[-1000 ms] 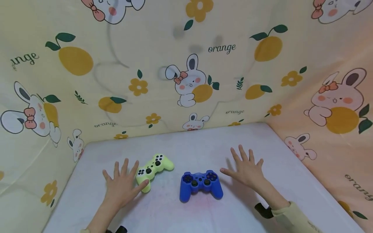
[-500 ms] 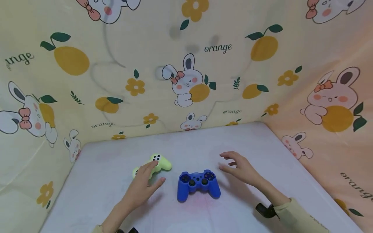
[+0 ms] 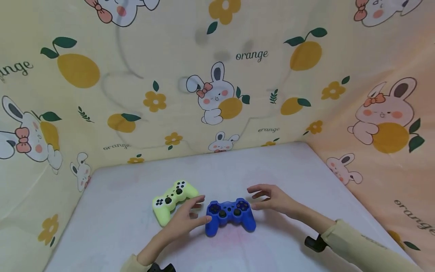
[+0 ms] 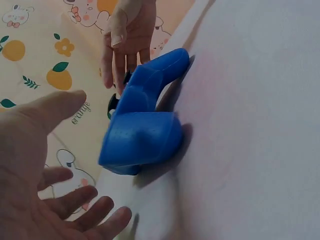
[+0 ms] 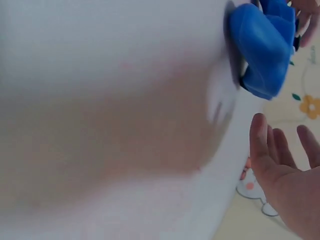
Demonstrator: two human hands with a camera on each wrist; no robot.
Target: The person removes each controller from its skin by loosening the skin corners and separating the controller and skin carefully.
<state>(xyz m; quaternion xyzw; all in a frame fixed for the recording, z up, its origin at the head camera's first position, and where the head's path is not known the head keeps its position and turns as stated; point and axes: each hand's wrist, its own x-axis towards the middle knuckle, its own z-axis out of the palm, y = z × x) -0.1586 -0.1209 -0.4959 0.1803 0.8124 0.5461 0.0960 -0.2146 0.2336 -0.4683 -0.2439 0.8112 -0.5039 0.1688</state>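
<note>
Lettering is the only writing to be read: the word "orange" (image 3: pixel 252 55) in dark script sits at upper centre of the head view, with smaller copies at lower left and centre right of the backdrop and cut-off ones at the far left and lower right edges. No brand mark can be made out on either controller.

Low in the centre of the head view lies the blue controller (image 3: pixel 230 215), flat on the white tabletop (image 3: pixel 292 170), its sticks and buttons facing up. The left hand (image 3: pixel 188 219) comes in from the lower left with fingers spread and relaxed, its fingertips at the controller's left grip; whether they touch it cannot be told. In the left wrist view the fingers are plainly apart and hold nothing. The right hand (image 3: pixel 272 199) hovers just beside the controller's right grip, fingers loosely extended and parted, gripping nothing. A pale yellow sleeve (image 3: pixel 360 247) covers that arm.

Just left of centre, beside the left hand, lies the yellow-green controller (image 3: pixel 173 200), turned on a diagonal, untouched.

The tabletop is a pale, faintly pink-stained white sheet. A cream cloth backdrop (image 3: pixel 102 94) printed with rabbits wearing pink bows, oranges with green leaves and yellow flowers encloses it at the back and on both sides.
</note>
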